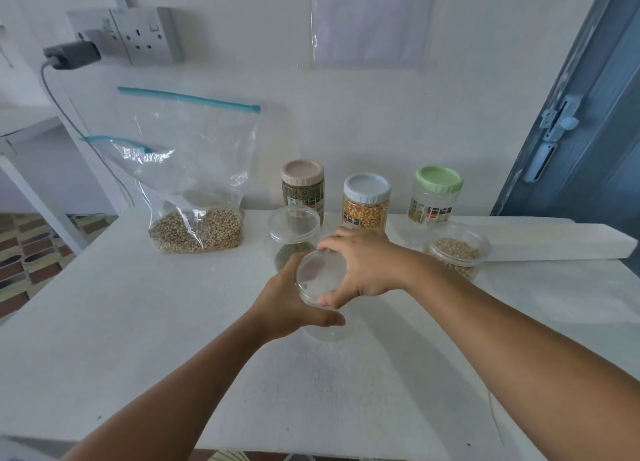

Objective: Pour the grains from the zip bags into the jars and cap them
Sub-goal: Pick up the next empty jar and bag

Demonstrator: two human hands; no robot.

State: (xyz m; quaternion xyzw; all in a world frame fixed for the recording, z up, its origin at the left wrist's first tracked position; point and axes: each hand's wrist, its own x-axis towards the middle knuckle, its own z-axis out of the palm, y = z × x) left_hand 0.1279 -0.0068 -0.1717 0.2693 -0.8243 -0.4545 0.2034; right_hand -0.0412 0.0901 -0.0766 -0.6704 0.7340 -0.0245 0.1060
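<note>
Hands (294, 308) (363, 266) around round clear-plastic jar (325, 332) and lid (320, 275).

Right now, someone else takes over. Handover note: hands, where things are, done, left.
Left hand grips the body of a clear jar at the table's middle. Right hand holds that jar's clear lid at the mouth; whether it is screwed on or coming off cannot be told.
Zip bag of tan grains stands sealed against the wall at back left, not yet poured.
Done: pink-lid jar and blue-lid jar are filled and capped. A lidded clear jar holds some green grains.
Left: the clear jar of chickpeas looks uncapped; green-lid jar looks empty.
</note>
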